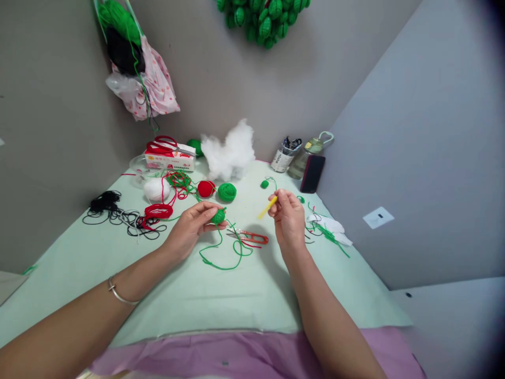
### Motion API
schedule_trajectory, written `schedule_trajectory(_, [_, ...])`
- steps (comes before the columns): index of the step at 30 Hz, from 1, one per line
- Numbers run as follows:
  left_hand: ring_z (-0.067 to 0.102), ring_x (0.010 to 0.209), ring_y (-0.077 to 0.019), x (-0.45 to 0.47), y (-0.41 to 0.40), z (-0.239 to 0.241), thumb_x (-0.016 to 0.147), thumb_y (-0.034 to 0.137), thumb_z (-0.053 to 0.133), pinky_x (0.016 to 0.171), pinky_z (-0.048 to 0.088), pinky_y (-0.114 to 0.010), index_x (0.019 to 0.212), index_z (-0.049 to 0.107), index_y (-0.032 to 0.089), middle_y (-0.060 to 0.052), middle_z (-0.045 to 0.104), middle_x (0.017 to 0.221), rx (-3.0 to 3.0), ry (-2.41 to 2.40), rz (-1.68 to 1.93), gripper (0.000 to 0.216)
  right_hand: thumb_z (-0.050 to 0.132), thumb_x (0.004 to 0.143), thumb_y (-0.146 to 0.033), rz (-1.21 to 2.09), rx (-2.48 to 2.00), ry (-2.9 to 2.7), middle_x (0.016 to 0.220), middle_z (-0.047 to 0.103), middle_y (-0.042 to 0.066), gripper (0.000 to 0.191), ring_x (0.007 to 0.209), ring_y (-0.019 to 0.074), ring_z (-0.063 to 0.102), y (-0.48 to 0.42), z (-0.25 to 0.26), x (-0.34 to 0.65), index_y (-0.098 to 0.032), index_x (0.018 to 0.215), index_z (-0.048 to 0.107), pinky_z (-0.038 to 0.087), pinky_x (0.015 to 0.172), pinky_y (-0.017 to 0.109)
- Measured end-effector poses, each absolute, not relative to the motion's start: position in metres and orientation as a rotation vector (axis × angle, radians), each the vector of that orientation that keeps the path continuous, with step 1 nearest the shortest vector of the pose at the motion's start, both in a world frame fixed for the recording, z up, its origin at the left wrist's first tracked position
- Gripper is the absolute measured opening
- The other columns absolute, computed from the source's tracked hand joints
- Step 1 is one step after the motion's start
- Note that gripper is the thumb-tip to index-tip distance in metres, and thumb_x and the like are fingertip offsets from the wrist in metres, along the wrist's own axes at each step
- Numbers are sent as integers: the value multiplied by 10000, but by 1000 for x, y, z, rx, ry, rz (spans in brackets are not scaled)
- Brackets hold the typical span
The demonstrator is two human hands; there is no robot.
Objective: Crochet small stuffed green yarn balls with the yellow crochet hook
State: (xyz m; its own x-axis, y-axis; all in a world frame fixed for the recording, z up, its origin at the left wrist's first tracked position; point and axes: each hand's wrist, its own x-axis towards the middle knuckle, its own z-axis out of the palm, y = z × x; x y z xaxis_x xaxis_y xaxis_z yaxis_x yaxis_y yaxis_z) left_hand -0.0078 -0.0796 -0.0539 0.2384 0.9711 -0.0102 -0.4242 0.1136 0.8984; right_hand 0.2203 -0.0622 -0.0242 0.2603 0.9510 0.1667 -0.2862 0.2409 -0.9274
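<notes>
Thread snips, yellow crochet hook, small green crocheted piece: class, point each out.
thread snips point(252, 236), head view, red handle.
yellow crochet hook point(267, 208), head view, mid-shaft.
small green crocheted piece point(218, 216), head view, its middle.

A pale green bench point(221, 295) is carrying red snips point(252, 237), black cord point(114, 213), red yarn point(158, 211), white stuffing point(231, 150) and a dark phone point(312, 173)

near edge: bare green cloth point(221, 300), passable | centre: snips point(249, 237), green yarn loop point(221, 258) | left: black cord point(114, 213) | back: stuffing point(229, 150), box point(169, 158), bottle point(305, 158)
</notes>
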Motion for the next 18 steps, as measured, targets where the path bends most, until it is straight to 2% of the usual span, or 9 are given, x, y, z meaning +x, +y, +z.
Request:
schedule_trajectory(3, [754,780,-181,-8,-79,-53,864,372,757,795,605,-307,991,710,170,-17,735,911,918,739,1152,243,803,774,-399,1222,-970,-1057,561,611,-62,255,384,18,371,-69,-23,214,-174,784,683,309,380,161])
schedule_trajectory(6, [749,769,-172,-8,-79,-53,876,374,744,781,601,-293,1011,708,169,-26,743,916,920,736,1132,248,825,751,-392,1510,-1006,-1278,514,621,-31,273,343,35,349,-79,-22,202,-145,788,713,219,345,187])
schedule_trajectory(10, [727,767,-158,-7,-81,-54,887,365,736,784,595,-283,1006,721,169,-29,748,882,953,717,1108,230,746,826,-464,1670,-1005,-1456,516,603,-61,299,362,32,342,-87,-24,189,-172,816,682,222,376,182])
schedule_trajectory(18, [718,760,-165,-5,-82,-57,873,381,750,797,590,-306,975,733,182,-15,739,875,1011,696,1075,224,769,796,-504,1644,-1036,-1421,522,611,-62,344,359,41,327,-83,-27,189,-183,796,645,197,369,204])
